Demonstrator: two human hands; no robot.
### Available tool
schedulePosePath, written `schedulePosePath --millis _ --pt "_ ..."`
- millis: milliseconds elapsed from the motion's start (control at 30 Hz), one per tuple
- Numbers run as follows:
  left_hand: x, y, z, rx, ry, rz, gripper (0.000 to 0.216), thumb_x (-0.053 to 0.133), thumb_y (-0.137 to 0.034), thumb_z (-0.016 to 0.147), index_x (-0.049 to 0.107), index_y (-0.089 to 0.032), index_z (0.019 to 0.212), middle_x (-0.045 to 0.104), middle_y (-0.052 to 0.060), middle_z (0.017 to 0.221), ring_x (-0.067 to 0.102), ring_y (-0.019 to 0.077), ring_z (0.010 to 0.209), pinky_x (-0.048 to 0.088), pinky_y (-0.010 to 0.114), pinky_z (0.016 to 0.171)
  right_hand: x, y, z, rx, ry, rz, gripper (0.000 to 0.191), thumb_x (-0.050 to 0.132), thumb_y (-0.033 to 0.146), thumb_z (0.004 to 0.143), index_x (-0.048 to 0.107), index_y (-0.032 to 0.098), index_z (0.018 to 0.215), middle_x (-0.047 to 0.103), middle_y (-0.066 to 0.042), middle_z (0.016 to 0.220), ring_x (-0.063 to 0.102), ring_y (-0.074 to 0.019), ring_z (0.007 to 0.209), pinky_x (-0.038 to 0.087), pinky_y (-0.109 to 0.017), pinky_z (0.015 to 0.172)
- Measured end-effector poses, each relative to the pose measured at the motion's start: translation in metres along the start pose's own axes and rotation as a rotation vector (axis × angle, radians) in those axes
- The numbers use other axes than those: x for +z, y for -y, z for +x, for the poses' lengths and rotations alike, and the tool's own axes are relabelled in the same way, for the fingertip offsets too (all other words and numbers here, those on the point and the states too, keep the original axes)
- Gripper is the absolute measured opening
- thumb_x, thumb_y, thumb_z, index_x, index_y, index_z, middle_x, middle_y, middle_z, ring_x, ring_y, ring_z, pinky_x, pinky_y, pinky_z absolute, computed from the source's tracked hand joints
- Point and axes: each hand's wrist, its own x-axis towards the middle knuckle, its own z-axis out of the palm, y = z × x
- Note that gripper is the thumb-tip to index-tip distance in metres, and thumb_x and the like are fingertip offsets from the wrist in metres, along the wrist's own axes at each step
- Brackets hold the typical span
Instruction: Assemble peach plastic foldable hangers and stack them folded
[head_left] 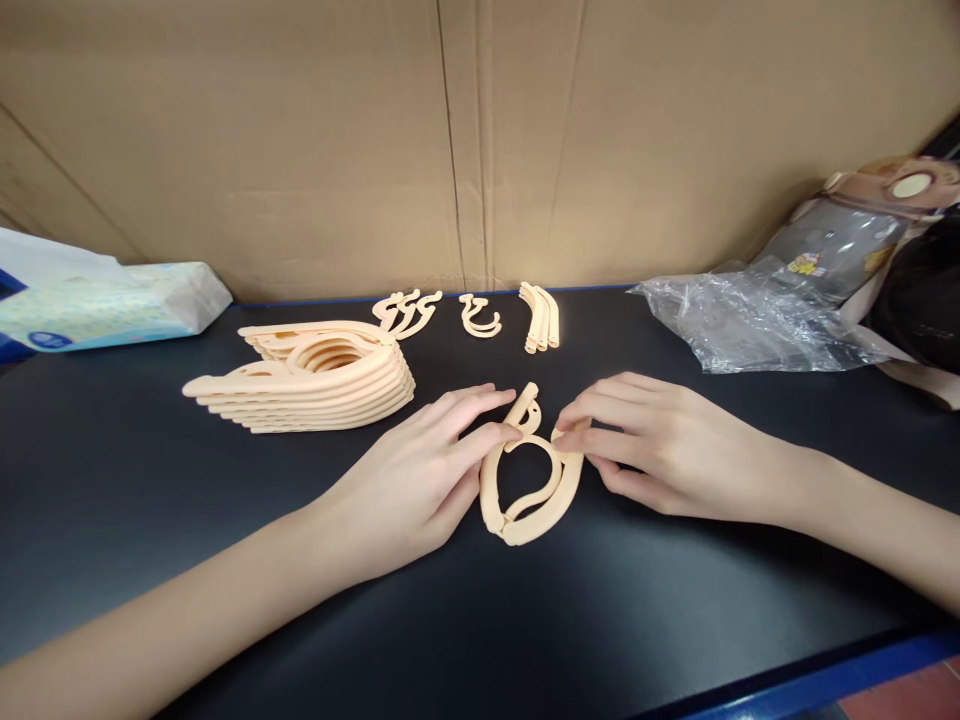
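Observation:
A cream plastic folding hanger [541, 512] lies on the dark tabletop between my hands, folded, its two arms meeting at the near end and its curved hook between them. My left hand [431, 465] grips the left arm, fingers over its upper part. With fingertips bunched at the upper end of the right arm, my right hand [660, 445] holds that side; the fingers hide part of it. To the left sits a neat stack of similar folded hangers [322, 385]. Loose hooks [409, 313] and a pair of curved pieces [480, 318] lie beyond, beside several hanger arms [540, 318].
A tissue pack [127, 305] stands at the back left. On the right are a crumpled clear plastic bag [757, 320], a transparent bottle [840, 245] and a dark object with a strap. A cardboard wall [322, 150] closes off the back; the table's blue edge [832, 680] shows at front right.

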Motion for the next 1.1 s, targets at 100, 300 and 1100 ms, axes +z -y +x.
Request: schedulePosePath --millis 100,300,1100 --pt "-0.001 0.0 0.0 0.014 0.016 -0.01 0.038 0.038 -0.011 0.096 0.053 -0.02 0.13 0.044 0.009 0.146 0.037 0.0238 0.139 0.042 0.041 0.11 0.0 -0.002 0.0 -0.021 -0.036 -0.014 0.028 0.044 0.012 0.095 0.063 0.017 0.115 0.064 -0.01 0.109 0.056 -0.0217 0.097 0.046 -0.038 0.084" --pt "-0.002 -0.002 -0.001 0.015 0.028 -0.036 0.039 0.043 -0.012 0.092 0.053 -0.02 0.129 0.047 0.01 0.145 0.036 0.0258 0.14 0.04 0.045 0.111 0.001 -0.003 0.001 0.011 -0.073 -0.041 0.031 0.044 0.01 0.096 0.066 0.021 0.115 0.064 -0.009 0.111 0.055 -0.0209 0.095 0.045 -0.037 0.082" --pt "-0.002 -0.004 -0.001 -0.021 0.057 -0.115 0.089 0.075 -0.059 0.073 0.034 -0.02 0.142 0.058 0.013 0.134 0.057 0.0313 0.117 0.042 0.048 0.103 0.007 0.011 0.009 0.149 -0.017 0.601 0.013 0.053 0.019 0.095 0.063 0.021 0.102 0.066 -0.009 0.118 0.056 -0.0199 0.117 0.045 -0.037 0.096"
